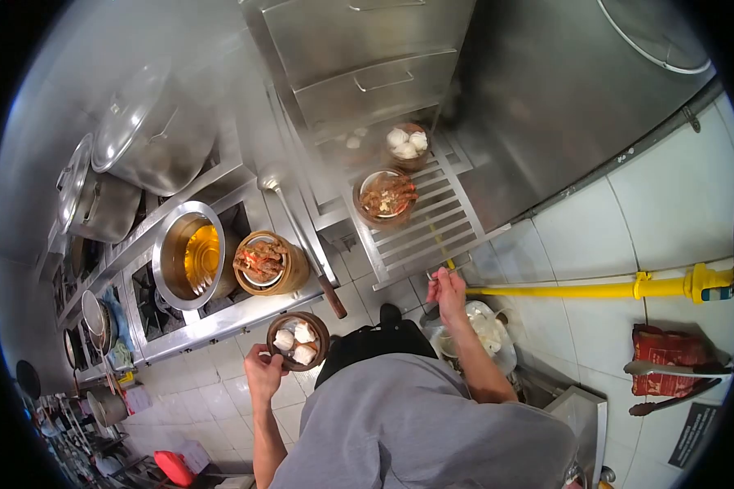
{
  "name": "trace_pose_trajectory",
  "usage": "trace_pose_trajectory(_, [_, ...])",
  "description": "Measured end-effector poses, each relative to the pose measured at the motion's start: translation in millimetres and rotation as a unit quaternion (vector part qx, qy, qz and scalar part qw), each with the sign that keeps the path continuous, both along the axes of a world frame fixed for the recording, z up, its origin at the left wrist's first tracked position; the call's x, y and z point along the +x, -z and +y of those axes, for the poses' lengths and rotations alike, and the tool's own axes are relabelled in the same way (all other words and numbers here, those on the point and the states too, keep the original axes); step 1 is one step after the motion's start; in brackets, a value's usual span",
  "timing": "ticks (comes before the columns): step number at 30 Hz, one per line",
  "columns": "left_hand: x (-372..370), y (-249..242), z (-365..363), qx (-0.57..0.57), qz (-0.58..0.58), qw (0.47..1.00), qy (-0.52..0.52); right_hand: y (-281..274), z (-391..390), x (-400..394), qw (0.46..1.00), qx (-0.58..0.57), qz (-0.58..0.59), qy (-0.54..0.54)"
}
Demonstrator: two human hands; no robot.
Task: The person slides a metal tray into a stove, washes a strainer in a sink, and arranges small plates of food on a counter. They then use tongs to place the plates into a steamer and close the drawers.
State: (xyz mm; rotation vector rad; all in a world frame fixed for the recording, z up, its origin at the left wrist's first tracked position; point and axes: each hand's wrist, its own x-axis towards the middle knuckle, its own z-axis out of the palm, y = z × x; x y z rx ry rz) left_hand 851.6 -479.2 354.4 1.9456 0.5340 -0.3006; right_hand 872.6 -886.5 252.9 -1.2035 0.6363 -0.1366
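Note:
My left hand (265, 373) grips the rim of a small round bamboo steamer basket (324, 352) holding three white dumplings (303, 332). Fingers curled, my right hand (448, 295) is at the front handle (463, 262) of a pulled-out slatted steamer drawer (420, 236). On those slats sits a basket of reddish-brown chicken feet (387, 196), with a basket of white buns (408, 143) behind it. Another dish of chicken feet (259, 261) tops a bamboo basket stack (295, 265) on the stove edge, left of the drawer.
A metal pot of amber liquid (202, 257) stands on the stove, beside a long wooden-handled ladle (302, 236). Large lidded pots (151, 151) are at the back left. A yellow pipe (595, 291) runs along the tiled wall. Tongs (677, 369) hang at the right. Steam blurs the cabinet.

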Motion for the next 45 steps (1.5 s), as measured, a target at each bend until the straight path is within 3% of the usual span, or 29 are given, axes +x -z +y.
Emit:
trace_pose_trajectory(1, [0.6, -0.2, -0.5, 0.002, 0.003, 1.0, 0.003, -8.8, -4.8, -2.2, 0.999, -0.017, 0.038, -0.02])
trace_pose_trajectory(4, [2.8, 1.2, -0.7, 0.004, 0.005, 1.0, 0.005, -51.2, -40.9, -3.8, 0.948, -0.23, 0.103, -0.196])
trace_pose_trajectory(7, [-2.4, 8.2, -0.3, 0.008, 0.006, 1.0, -0.002, -107.7, -67.0, 30.8, 0.957, -0.231, 0.023, -0.174])
trace_pose_trajectory(10, [-6.1, 11.0, -4.0, 0.026, 0.007, 1.0, 0.005, -124.8, -87.3, 104.6, 0.956, -0.255, -0.018, -0.141])
trace_pose_trajectory(12, [-8.8, 12.0, -5.9, 0.036, 0.006, 0.999, 0.008, -102.8, -97.5, 166.4, 0.97, -0.201, -0.007, -0.138])
trace_pose_trajectory(14, [-11.7, 11.9, -8.7, 0.046, -0.003, 0.999, 0.016, -80.9, -97.6, 222.3, 0.953, -0.275, 0.038, -0.117])
trace_pose_trajectory(17, [-20.4, 13.6, -9.1, 0.048, -0.006, 0.999, 0.003, -77.7, -90.4, 273.6, 0.971, -0.162, 0.113, -0.137])
trace_pose_trajectory(20, [-30.6, 12.9, -9.0, 0.035, -0.006, 0.999, -0.029, -49.6, -98.0, 303.6, 0.951, -0.217, 0.166, -0.142])
trace_pose_trajectory(25, [-41.3, 15.2, -0.8, 0.052, 0.007, 0.998, -0.033, -48.7, -103.4, 302.3, 0.955, -0.243, 0.141, -0.094])
trace_pose_trajectory(31, [-24.7, 19.1, 11.3, 0.049, -0.008, 0.998, 0.029, -78.3, -110.3, 265.8, 0.926, -0.331, 0.175, -0.052])
trace_pose_trajectory(35, [6.3, 20.9, 22.3, 0.05, -0.007, 0.991, 0.125, -123.7, -117.9, 216.5, 0.905, -0.377, 0.193, -0.052])
trace_pose_trajectory(37, [23.9, 19.6, 27.4, 0.068, -0.017, 0.978, 0.197, -111.8, -136.2, 189.9, 0.917, -0.371, 0.146, -0.006])
trace_pose_trajectory(40, [49.6, 22.4, 32.7, 0.079, -0.015, 0.954, 0.29, -174.4, -116.1, 119.0, 0.921, -0.358, 0.153, 0.021])
trace_pose_trajectory(45, [77.8, 46.1, 38.9, 0.043, -0.008, 0.908, 0.416, -217.2, -77.6, -46.1, 0.925, -0.327, 0.173, 0.085])
